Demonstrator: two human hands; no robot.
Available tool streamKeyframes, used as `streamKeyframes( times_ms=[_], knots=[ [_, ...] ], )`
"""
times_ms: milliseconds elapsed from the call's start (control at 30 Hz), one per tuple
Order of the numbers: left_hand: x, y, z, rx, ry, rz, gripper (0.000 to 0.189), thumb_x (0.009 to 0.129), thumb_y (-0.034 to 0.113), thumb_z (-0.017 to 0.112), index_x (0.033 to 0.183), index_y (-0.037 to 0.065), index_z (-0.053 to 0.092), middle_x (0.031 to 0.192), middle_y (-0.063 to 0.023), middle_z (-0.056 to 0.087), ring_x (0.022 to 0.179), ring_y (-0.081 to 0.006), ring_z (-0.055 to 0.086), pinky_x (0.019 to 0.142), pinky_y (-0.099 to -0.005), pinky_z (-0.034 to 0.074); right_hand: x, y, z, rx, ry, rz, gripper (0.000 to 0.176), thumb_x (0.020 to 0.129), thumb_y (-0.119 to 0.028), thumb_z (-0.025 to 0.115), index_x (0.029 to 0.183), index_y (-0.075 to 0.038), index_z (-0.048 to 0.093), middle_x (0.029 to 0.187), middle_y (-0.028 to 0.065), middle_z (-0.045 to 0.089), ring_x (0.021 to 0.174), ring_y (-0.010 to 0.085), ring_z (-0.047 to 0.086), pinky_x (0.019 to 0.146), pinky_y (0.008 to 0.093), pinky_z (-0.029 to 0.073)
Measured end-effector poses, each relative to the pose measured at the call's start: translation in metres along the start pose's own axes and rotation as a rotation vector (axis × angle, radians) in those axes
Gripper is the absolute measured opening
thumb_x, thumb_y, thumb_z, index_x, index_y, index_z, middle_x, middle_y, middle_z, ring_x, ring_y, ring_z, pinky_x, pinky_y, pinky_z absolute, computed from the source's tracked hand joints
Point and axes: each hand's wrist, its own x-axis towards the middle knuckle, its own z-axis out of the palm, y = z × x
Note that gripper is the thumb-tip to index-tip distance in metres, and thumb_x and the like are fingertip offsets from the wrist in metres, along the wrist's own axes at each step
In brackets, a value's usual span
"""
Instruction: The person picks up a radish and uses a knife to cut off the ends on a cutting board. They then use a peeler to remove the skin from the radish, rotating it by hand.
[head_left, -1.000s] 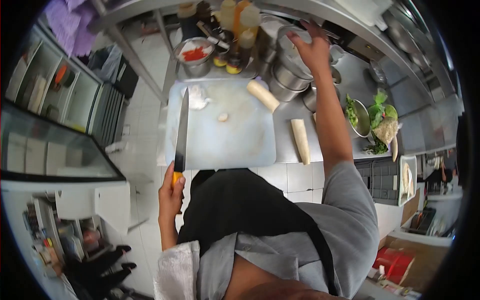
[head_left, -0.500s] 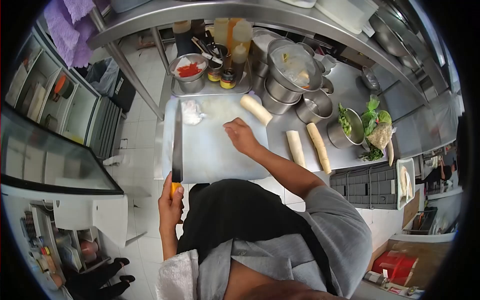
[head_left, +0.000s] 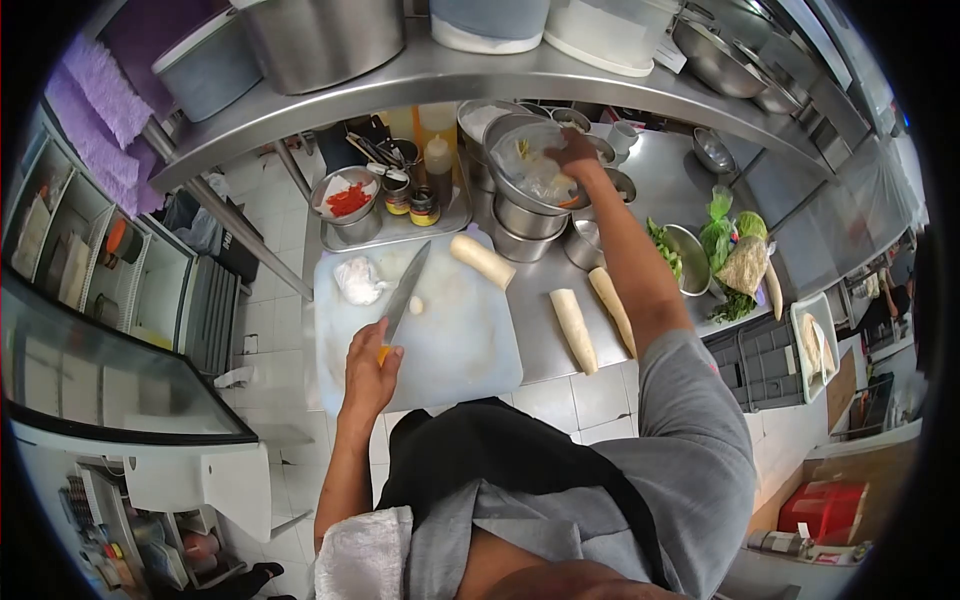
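My left hand (head_left: pixel 370 368) is wrapped round the yellow handle of a large kitchen knife (head_left: pixel 407 290), its blade slanting up and right over the white cutting board (head_left: pixel 450 365). Just right of the blade lies a small white piece (head_left: pixel 416 304), and left of it a crumpled white bundle (head_left: pixel 360 280). A thick peeled white root, like daikon (head_left: pixel 482 262), rests across the board's upper right corner. My right hand (head_left: pixel 578 157) reaches over a steel bowl (head_left: pixel 500 178) holding clear plastic and scraps, fingers spread and somewhat blurred. That bowl sits on stacked steel pots (head_left: pixel 528 240).
Two more pale roots lie on the steel counter, one peeled (head_left: pixel 574 332) and one unpeeled (head_left: pixel 610 308). Behind the board, a tray (head_left: pixel 335 238) carries jars, bottles and a bowl of red pieces (head_left: pixel 348 200). Greens (head_left: pixel 738 250) stand at right. A steel shelf (head_left: pixel 520 85) spans overhead.
My right hand has moved from above the board to the bowl. The knife has swung from the board's left edge to a slant over its middle. The small white piece now shows on the board.
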Motion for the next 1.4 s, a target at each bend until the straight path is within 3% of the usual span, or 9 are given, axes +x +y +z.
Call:
streamKeyframes(
  times_ms=[133,333,567,667,767,900,1033,1200,1400],
  knots=[
    [0.002,0.011,0.010,-0.077,0.020,-0.046,0.043,0.088,0.009,0.064,0.129,-0.002,0.055,0.125,-0.0220,0.055,0.114,-0.0374,0.055,0.098,-0.0397,0.045,0.032,-0.002,0.001,-0.227,-0.736,0.191,0.060,0.065,-0.033,0.079,0.107,0.007,0.064,0.089,0.0200,0.068,0.070,0.0254,0.068,0.063,0.0369,0.055],
    [-0.029,-0.007,0.006,-0.143,0.085,-0.162,0.039,0.090,0.007,0.062,0.127,-0.001,0.057,0.124,-0.0194,0.056,0.114,-0.0323,0.056,0.097,-0.0375,0.046,0.028,-0.036,-0.021,-0.183,-0.801,0.197,0.051,0.066,-0.036,0.073,0.094,0.006,0.068,0.075,0.0179,0.068,0.062,0.0243,0.067,0.057,0.0381,0.053],
    [-0.051,-0.036,-0.005,-0.132,0.149,-0.269,0.036,0.091,0.008,0.060,0.125,-0.001,0.059,0.118,-0.0147,0.059,0.099,-0.0231,0.061,0.084,-0.0331,0.051,0.049,-0.024,-0.044,-0.404,0.114,-0.077,0.053,0.078,-0.044,0.065,0.116,-0.007,0.066,0.113,0.0199,0.066,0.105,0.0370,0.062,0.091,0.0421,0.049],
    [-0.051,-0.034,-0.003,-0.202,0.124,-0.308,0.035,0.091,0.008,0.060,0.125,-0.001,0.059,0.118,-0.0154,0.060,0.097,-0.0238,0.061,0.083,-0.0336,0.051,0.050,-0.030,-0.056,-0.430,0.227,-0.209,0.052,0.086,-0.044,0.059,0.122,-0.007,0.062,0.125,0.0193,0.060,0.114,0.0360,0.057,0.098,0.0428,0.046],
    [-0.051,-0.031,-0.005,-0.198,0.093,-0.284,0.033,0.091,0.008,0.060,0.123,-0.001,0.061,0.117,-0.0162,0.062,0.097,-0.0255,0.062,0.085,-0.0344,0.051,0.035,-0.055,-0.073,-0.425,0.397,-0.233,0.037,0.085,-0.034,0.055,0.105,-0.007,0.069,0.106,0.0189,0.067,0.104,0.0376,0.063,0.094,0.0440,0.049],
    [-0.060,-0.022,-0.032,-0.123,0.206,-0.149,0.030,0.091,0.008,0.061,0.119,-0.001,0.063,0.111,-0.0164,0.064,0.098,-0.0270,0.063,0.088,-0.0337,0.050,0.071,0.054,-0.058,-1.096,-0.409,0.256,0.038,0.095,-0.033,0.049,0.117,-0.006,0.064,0.121,0.0202,0.062,0.106,0.0371,0.062,0.088,0.0463,0.050],
    [-0.099,-0.016,-0.151,0.304,0.771,-0.030,0.028,0.087,0.003,0.066,0.115,0.001,0.065,0.115,-0.0145,0.066,0.107,-0.0276,0.063,0.091,-0.0332,0.048,0.008,0.097,-0.069,0.923,0.260,0.672,0.039,0.088,-0.022,0.070,0.118,0.001,0.065,0.123,0.0131,0.063,0.103,0.0252,0.063,0.091,0.0397,0.049],
    [-0.141,-0.084,-0.367,0.379,1.686,-0.046,0.035,0.095,0.011,0.059,0.126,-0.005,0.056,0.122,-0.0156,0.062,0.111,-0.0213,0.059,0.098,-0.0324,0.045,-0.110,0.044,-0.084,1.032,0.435,0.825,0.056,0.082,-0.026,0.076,0.126,0.003,0.058,0.126,0.0127,0.060,0.114,0.0276,0.057,0.097,0.0404,0.039],
    [-0.132,-0.286,-0.503,0.609,1.629,-0.127,0.042,0.103,0.030,0.043,0.119,-0.008,0.053,0.113,-0.0156,0.060,0.103,-0.0225,0.055,0.095,-0.0317,0.040,-0.250,-0.142,-0.033,1.181,0.337,0.791,0.045,0.094,-0.024,0.060,0.127,0.006,0.052,0.126,0.0170,0.059,0.109,0.0280,0.061,0.092,0.0393,0.050]
  ],
)
